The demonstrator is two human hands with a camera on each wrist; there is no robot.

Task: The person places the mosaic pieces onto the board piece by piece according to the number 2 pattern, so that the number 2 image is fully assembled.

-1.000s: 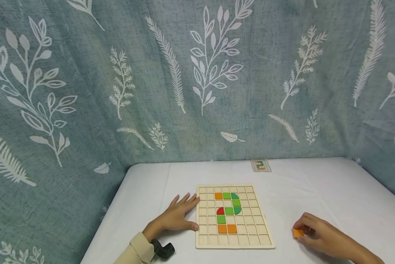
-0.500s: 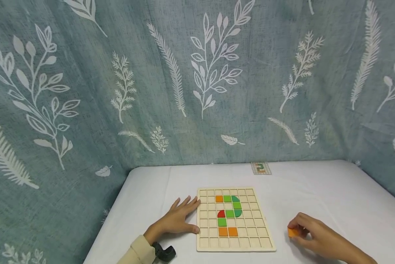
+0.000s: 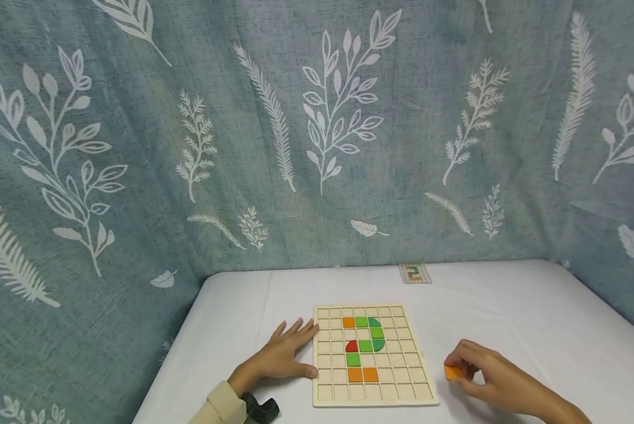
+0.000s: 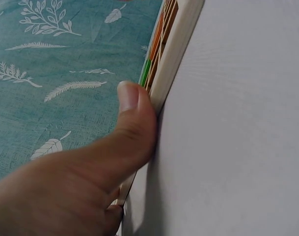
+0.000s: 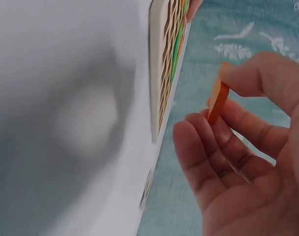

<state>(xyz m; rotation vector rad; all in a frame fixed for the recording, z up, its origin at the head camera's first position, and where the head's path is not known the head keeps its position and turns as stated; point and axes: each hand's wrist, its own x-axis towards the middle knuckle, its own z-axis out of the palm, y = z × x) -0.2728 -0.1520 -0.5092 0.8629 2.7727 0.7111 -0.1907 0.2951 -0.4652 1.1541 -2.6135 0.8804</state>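
A pale wooden grid board [image 3: 402, 391] lies on the white table. In its cells sit orange, light green and dark green tiles and one red quarter-round tile [image 3: 352, 346], laid out in a bent line. My left hand [image 3: 282, 356] rests at the board's left edge with fingers spread, the thumb [image 4: 134, 113] against the side. Right of the board, my right hand [image 3: 494, 377] pinches an orange square tile [image 3: 452, 372] between thumb and fingers. The right wrist view shows this orange tile [image 5: 218, 96] held edge-on, away from the board [image 5: 158, 73].
Toward the back of the white table [image 3: 253, 294] lies a small pattern card [image 3: 415, 273] with a similar coloured figure. A blue-green leaf-print curtain [image 3: 296, 147] hangs behind and beside the table. A black strap device [image 3: 261, 407] is on my left wrist.
My right hand has moved left toward the board with the orange tile in its fingers. The left hand stays at the board's left edge. The head view has shifted slightly.
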